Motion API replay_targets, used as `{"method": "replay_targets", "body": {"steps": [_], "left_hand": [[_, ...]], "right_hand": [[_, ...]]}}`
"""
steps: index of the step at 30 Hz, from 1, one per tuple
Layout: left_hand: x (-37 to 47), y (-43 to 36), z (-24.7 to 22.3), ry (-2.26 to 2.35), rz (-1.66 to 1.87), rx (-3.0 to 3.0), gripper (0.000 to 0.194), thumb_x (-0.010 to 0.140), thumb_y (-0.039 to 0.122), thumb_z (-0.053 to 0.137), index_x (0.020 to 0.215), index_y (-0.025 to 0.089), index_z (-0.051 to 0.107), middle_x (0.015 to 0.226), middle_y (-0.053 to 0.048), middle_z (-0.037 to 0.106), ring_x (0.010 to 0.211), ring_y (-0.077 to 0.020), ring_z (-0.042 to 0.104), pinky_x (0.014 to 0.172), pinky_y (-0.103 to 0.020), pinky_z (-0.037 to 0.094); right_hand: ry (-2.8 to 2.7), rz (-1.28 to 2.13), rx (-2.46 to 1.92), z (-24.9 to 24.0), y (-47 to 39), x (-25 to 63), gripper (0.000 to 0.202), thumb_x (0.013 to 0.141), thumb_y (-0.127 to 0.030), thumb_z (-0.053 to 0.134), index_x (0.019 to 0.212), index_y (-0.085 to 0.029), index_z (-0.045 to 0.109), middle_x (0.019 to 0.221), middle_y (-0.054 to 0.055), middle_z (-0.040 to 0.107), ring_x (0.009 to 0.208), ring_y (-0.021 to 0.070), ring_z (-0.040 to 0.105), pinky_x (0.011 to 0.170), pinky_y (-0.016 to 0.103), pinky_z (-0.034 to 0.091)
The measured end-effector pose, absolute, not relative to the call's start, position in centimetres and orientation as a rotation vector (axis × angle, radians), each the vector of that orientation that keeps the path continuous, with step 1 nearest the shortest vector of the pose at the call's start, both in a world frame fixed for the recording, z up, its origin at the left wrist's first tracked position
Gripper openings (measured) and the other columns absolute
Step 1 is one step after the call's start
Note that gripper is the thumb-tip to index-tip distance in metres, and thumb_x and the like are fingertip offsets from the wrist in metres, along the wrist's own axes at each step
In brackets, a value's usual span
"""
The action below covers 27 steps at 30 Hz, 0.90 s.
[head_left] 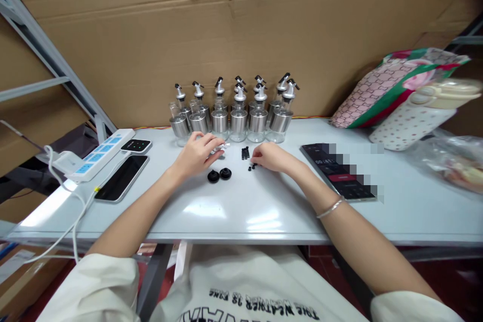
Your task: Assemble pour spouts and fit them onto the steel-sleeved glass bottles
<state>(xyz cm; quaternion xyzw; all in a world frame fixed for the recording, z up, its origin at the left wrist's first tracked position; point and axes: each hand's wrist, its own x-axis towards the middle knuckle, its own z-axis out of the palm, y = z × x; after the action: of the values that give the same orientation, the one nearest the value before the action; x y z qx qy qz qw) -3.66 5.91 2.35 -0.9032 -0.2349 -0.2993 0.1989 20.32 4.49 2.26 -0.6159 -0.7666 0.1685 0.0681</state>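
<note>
My left hand (199, 153) is closed on a small silver part (222, 147), partly hidden under its fingers, in front of the row of bottles. Close to some small black pieces (249, 167), my right hand (266, 156) has its thumb and fingers pinched together; what they hold, if anything, is too small to name. Black strips (245, 153) lie between the hands. Two round black caps (213, 176) rest nearer to me. Steel-and-glass bottles (239, 122) stand behind, several with silver pour spouts (260, 92), while the front left ones have bare glass necks.
At the left are a power strip (101, 153), a phone (123, 177), a small black device (136, 146) and white cables. To the right lie another phone (332, 168), a dotted flask (415, 115), a patterned bag (377, 85) and a clear plastic bag (456, 158). Cardboard (188, 35) rises behind.
</note>
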Motion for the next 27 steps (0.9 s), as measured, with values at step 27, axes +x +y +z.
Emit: {"method": "replay_targets", "body": {"steps": [27], "left_hand": [[-3.67, 5.81, 2.27, -0.71, -0.772, -2.592, 0.019, 0.094, 0.029, 0.044, 0.103, 0.016, 0.056, 0.095, -0.007, 0.066, 0.084, -0.0167, 0.06, 0.082, -0.032, 0.04]], "right_hand": [[-2.124, 1.026, -1.74, 2.4, 4.14, 20.07, 0.012, 0.08, -0.013, 0.058, 0.077, -0.009, 0.069, 0.06, 0.006, 0.068, 0.056, 0.0113, 0.062, 0.055, 0.018, 0.047]]}}
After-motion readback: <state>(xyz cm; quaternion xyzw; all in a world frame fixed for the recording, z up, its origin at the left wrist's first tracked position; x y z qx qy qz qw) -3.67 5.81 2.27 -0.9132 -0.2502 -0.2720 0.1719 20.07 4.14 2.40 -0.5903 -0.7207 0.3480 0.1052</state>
